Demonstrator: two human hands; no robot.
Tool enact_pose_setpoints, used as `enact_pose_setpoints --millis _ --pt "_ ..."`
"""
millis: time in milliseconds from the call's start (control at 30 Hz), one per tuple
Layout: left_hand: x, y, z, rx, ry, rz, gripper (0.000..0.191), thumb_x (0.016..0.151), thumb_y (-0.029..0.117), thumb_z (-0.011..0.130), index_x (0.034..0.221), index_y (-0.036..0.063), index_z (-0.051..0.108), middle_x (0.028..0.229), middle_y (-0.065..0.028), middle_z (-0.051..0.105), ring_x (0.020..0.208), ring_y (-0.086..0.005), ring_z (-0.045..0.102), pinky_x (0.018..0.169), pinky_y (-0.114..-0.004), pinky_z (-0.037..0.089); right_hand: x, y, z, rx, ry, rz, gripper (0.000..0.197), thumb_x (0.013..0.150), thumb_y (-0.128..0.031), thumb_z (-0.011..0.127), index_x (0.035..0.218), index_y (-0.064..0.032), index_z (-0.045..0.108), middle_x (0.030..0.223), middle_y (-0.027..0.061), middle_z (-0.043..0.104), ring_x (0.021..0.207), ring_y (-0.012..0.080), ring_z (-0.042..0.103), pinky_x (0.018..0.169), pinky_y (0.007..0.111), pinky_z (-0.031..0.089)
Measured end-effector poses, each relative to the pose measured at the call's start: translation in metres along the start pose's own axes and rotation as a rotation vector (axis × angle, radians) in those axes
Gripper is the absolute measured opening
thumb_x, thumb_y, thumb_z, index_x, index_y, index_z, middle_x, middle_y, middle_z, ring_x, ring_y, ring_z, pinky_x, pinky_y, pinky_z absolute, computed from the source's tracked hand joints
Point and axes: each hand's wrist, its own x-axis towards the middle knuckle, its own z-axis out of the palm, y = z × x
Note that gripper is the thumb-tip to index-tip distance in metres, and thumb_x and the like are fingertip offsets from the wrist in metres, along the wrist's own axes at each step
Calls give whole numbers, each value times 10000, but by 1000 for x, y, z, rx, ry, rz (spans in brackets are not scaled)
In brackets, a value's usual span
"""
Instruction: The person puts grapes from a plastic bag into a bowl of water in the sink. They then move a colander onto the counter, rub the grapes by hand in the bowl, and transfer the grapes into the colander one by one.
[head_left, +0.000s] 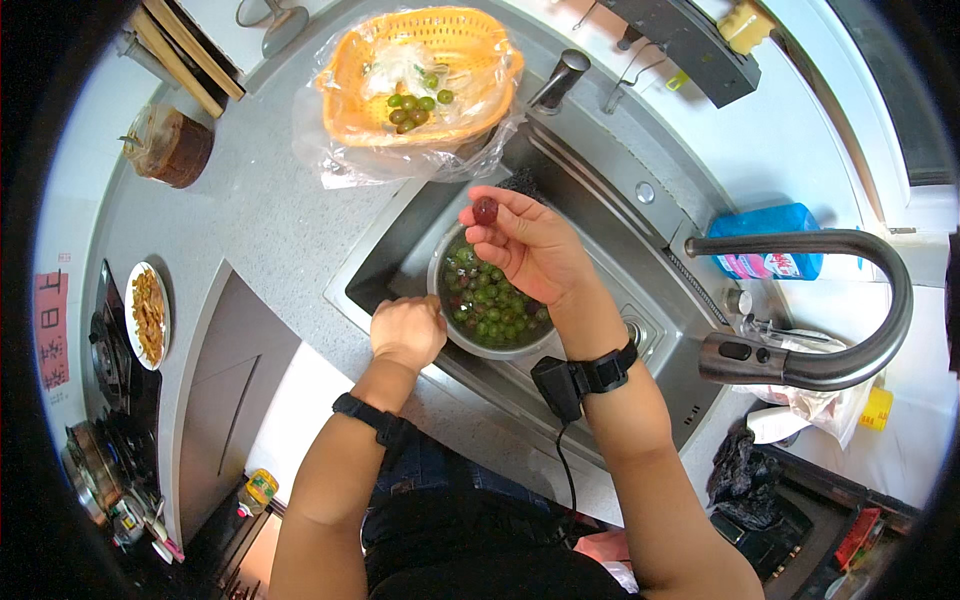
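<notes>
A dark red grape is pinched between the thumb and fingers of my right hand, raised over a round metal bowl. Many green grapes, with a few darker ones, sit in water in the bowl, which stands in the stainless steel sink. At the bowl's left rim my left hand is curled; its fingertips are hidden, but it seems to hold the rim. Beyond the sink, an orange plastic basket lined with a clear plastic bag holds several green and brownish grapes.
A curved black-and-steel faucet arches in at the right, near a blue detergent bottle. On the grey counter stand a jar of brown contents and a white plate of food. A stove lies far left.
</notes>
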Motion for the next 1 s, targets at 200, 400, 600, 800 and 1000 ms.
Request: enact_pose_setpoints --millis 200,400,600,800,1000 --pt "0 2 -2 -4 -7 -10 153 762 206 512 732 100 617 762 -106 658 750 -282 629 705 -403 481 1 -2 1 -53 -31 -5 314 909 -50 489 1213 28 476 1084 181 593 906 223 643 761 297 571" --pt "0 2 -2 32 -37 -20 149 767 210 508 745 109 615 781 -70 666 783 -240 626 720 -372 458 2 -2 8 -99 -44 -22 291 881 -26 533 1167 21 504 1091 173 589 923 219 635 763 301 571" --pt "0 1 -1 19 0 -1 142 761 208 518 751 112 622 767 -98 662 757 -275 635 712 -401 479 1 -3 11 -166 -49 -52 270 870 -19 549 1137 11 519 1051 138 598 942 216 624 780 307 565" --pt "0 4 -4 54 -30 -31 164 764 232 517 763 118 634 765 -109 662 748 -272 639 717 -395 483 16 -14 18 -250 22 -114 262 844 -26 585 1101 -11 536 977 85 602 927 202 615 761 322 545" --pt "2 8 -4 107 -57 -50 166 779 220 505 766 114 632 751 -64 666 746 -231 632 729 -361 462 58 -39 48 -540 122 -417 380 870 -81 564 1189 91 453 1080 146 591 974 216 611 801 312 518"
